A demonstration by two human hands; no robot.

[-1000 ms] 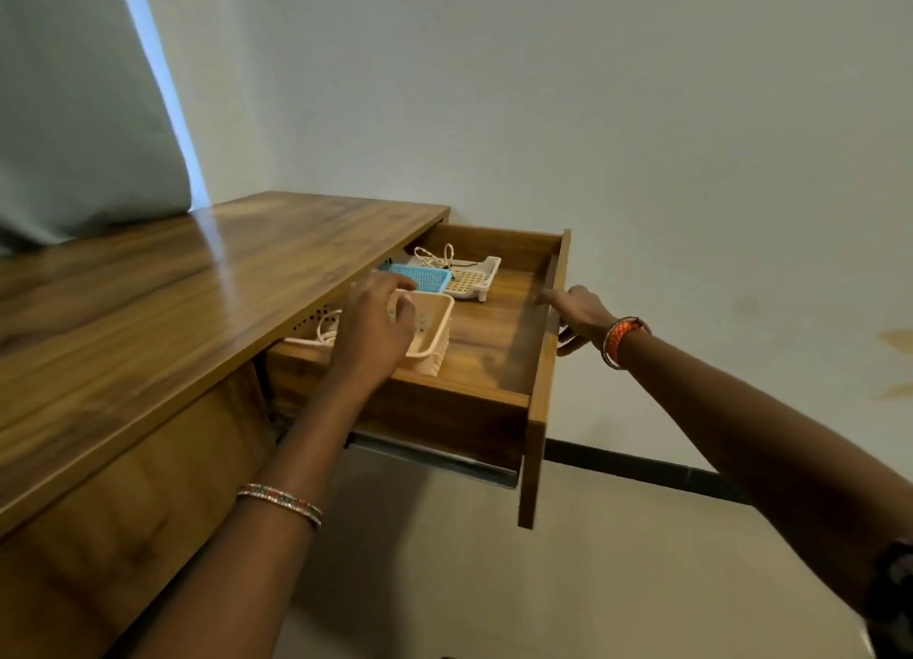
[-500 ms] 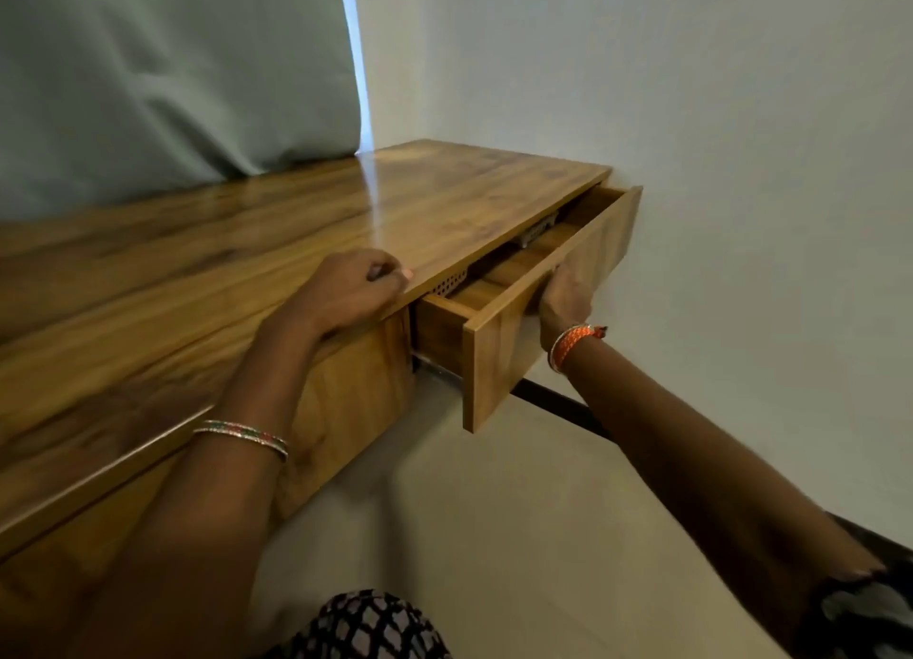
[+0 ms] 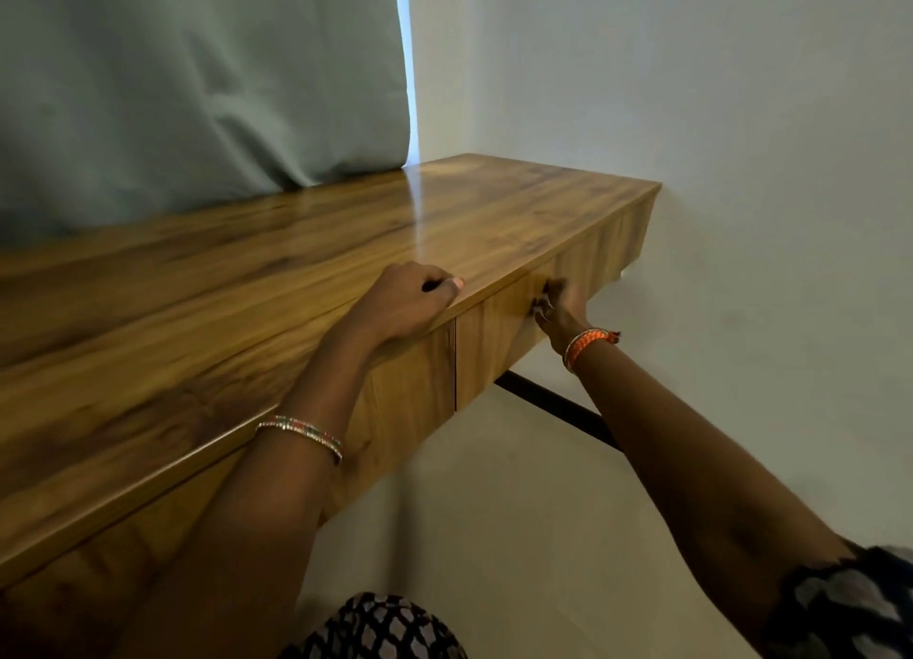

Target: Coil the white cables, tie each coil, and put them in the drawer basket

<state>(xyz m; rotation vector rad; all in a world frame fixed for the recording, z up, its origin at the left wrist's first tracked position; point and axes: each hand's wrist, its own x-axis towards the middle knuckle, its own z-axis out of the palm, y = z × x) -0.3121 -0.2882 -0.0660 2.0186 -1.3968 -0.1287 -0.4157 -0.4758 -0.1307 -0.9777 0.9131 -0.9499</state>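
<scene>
Here, at the far left, a pale grey-green curtain (image 3: pixel 197 80) hangs down behind the glossy brown wooden desk top (image 3: pixel 247 273), its hem resting on the back edge, with a thin strip of bright light showing at its right side. The left hand (image 3: pixel 402 302) rests on the front edge of the desk top just left of the drawer seam, its fingers curled under into a loose fist and holding nothing; a thin beaded bangle (image 3: pixel 301 433) circles that wrist. Right of it, the flat wooden drawer front (image 3: pixel 499 332) sits flush with the desk's face, so the white cables and the drawer basket are hidden from view. The right hand (image 3: pixel 560 302) is against the drawer front, blurred, and I cannot tell whether its fingers are gripping or flat. An orange woven wristband (image 3: pixel 588 342) sits on that wrist. A pale plain wall (image 3: pixel 741 115) fills the right side.
</scene>
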